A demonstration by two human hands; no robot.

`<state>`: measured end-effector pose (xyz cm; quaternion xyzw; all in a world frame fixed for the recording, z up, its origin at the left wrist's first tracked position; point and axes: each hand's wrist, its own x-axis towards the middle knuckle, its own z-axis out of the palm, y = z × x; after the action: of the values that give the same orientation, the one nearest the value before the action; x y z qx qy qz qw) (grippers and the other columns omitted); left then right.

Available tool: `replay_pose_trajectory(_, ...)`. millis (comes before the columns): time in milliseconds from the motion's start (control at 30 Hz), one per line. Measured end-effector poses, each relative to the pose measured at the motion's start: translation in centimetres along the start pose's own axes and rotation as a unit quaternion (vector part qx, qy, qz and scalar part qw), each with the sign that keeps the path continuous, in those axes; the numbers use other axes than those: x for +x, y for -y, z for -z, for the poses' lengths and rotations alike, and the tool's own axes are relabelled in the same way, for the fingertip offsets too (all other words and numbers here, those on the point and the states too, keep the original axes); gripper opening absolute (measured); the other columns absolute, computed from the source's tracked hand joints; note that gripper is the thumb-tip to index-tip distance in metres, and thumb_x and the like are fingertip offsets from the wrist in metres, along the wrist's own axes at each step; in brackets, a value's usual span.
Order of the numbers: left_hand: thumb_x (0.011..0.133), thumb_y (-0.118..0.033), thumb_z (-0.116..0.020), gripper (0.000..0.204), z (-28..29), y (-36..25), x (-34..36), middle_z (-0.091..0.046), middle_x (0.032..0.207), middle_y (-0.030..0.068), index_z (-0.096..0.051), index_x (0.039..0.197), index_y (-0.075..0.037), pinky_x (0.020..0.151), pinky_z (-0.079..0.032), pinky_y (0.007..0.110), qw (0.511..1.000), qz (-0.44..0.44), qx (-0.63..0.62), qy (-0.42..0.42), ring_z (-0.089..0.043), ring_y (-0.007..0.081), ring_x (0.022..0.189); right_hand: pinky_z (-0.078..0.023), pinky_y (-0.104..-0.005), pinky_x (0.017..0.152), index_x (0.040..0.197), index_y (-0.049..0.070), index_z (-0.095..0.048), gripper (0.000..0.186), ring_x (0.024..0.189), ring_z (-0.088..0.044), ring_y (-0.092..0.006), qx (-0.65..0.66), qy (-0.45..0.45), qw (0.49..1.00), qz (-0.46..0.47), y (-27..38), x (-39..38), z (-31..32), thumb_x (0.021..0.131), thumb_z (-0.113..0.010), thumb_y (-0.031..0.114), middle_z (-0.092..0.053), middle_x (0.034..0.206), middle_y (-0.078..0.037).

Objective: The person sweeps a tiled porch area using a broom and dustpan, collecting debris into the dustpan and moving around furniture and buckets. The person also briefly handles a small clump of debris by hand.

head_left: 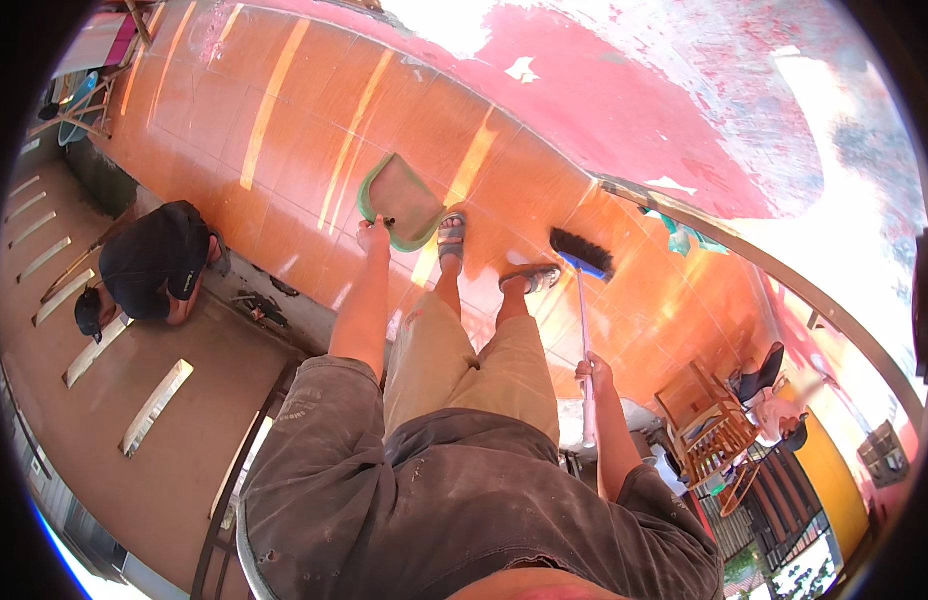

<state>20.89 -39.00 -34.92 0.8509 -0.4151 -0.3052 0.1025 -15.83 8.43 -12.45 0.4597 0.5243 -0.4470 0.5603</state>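
My left hand (pixel 375 234) is closed on the near end of a green-rimmed dustpan (pixel 404 200), whose flat brownish middle faces up over the tiles, beside my left sandal (pixel 451 235). To the right, my right hand (pixel 595 373) wraps round the pale handle of a broom (pixel 588 415). The broom's blue head with dark bristles (pixel 582 250) rests on the floor just beyond my right sandal (pixel 531 277). Broom head and dustpan are apart, with both my feet between them.
Orange tiles (pixel 234 170) cover the floor, crossed by sunlight stripes. A peeling pink wall (pixel 624 90) borders the far side. At left, a person in dark clothes (pixel 154 262) bends by a low wall. A wooden chair (pixel 706 440) and another person (pixel 774 410) are at right.
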Motion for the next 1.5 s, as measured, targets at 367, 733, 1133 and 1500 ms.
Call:
replay_pose_trajectory(367,0.082,-0.033,-0.070,0.035,-13.0,10.9,10.8,-0.066,0.099,0.0218,-0.064,0.094,-0.001,0.084,-0.049,0.048,0.997,0.011,0.073,0.035,-0.062,0.0405,0.096,-0.033,-0.0244,0.039,0.101,0.015,-0.045,0.008,0.045,-0.038,-0.0091,-0.175,-0.222,0.957,0.069,-0.6,-4.9,-4.4,0.096,-0.051,0.018,-0.042,0.064,0.000)
replay_pose_trajectory(733,0.081,-0.027,-0.072,0.045,-14.8,18.4,19.7,-0.066,0.106,0.0221,-0.059,0.111,0.003,0.085,-0.050,0.046,0.996,0.068,0.030,0.052,-0.063,0.0375,0.099,-0.034,-0.0233,0.037,0.101,0.013,-0.043,0.011,0.043,-0.038,-0.0077,-0.040,-0.135,0.984,0.113,4.6,5.4,-1.8,0.093,-0.049,0.008,-0.036,0.061,0.002)
replay_pose_trajectory(1133,0.085,-0.011,-0.064,0.041,-0.6,2.1,-3.7,-0.056,0.126,0.0200,-0.052,0.121,0.004,0.103,-0.039,0.044,0.926,-0.317,-0.008,0.207,-0.049,0.0361,0.122,-0.043,-0.0295,0.038,0.150,0.002,-0.015,0.074,0.042,-0.045,-0.0128,-0.427,-0.089,0.865,0.249,-7.0,5.7,-21.6,0.084,-0.049,0.000,-0.043,0.060,0.000)
replay_pose_trajectory(1500,0.077,-0.010,-0.070,0.070,13.9,-12.9,-19.2,-0.040,0.144,0.0195,-0.039,0.139,-0.001,0.109,-0.032,0.046,0.748,-0.589,0.006,0.306,-0.038,0.0382,0.132,-0.037,-0.0259,0.038,0.147,0.017,-0.038,0.061,0.044,-0.042,-0.0086,-0.463,0.157,0.847,0.209,-3.6,-9.9,-29.4,0.090,-0.054,0.007,-0.044,0.059,0.001)
